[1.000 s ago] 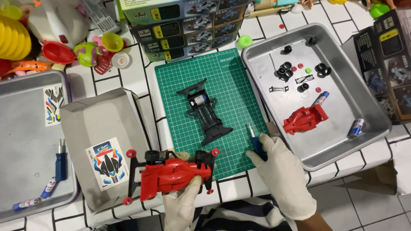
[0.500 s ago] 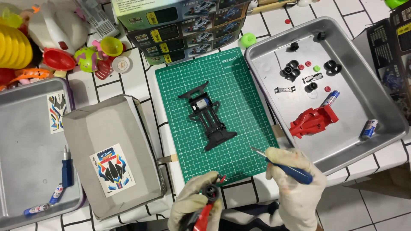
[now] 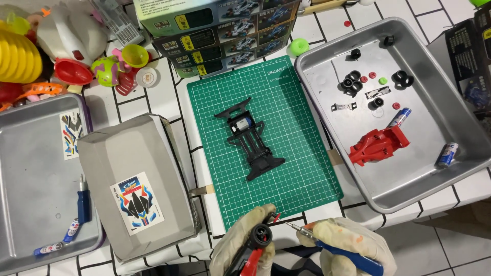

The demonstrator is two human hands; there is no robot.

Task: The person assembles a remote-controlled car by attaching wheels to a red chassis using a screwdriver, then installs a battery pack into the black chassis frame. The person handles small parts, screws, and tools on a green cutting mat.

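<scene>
My gloved left hand (image 3: 240, 243) grips a red toy car (image 3: 258, 245) turned on end at the bottom edge, one black wheel facing up. My gloved right hand (image 3: 350, 248) holds a blue-handled screwdriver (image 3: 340, 248), its tip pointing left at the car's wheel end. A black car chassis (image 3: 250, 138) lies on the green cutting mat (image 3: 266, 133) ahead of my hands. A red car body (image 3: 379, 144) rests in the right metal tray (image 3: 440, 87) with several black wheels (image 3: 352, 83) and small parts.
An upturned grey box (image 3: 135, 184) with a sticker sits at left. The left metal tray (image 3: 36, 179) holds a blue screwdriver (image 3: 83, 204) and batteries. Stacked kit boxes (image 3: 220, 28) stand behind the mat. Colourful plastic toys (image 3: 30, 56) crowd the far left.
I have brought the red car down and toward me, turning it on end. My right hand has swung the screwdriver's tip left to the car.
</scene>
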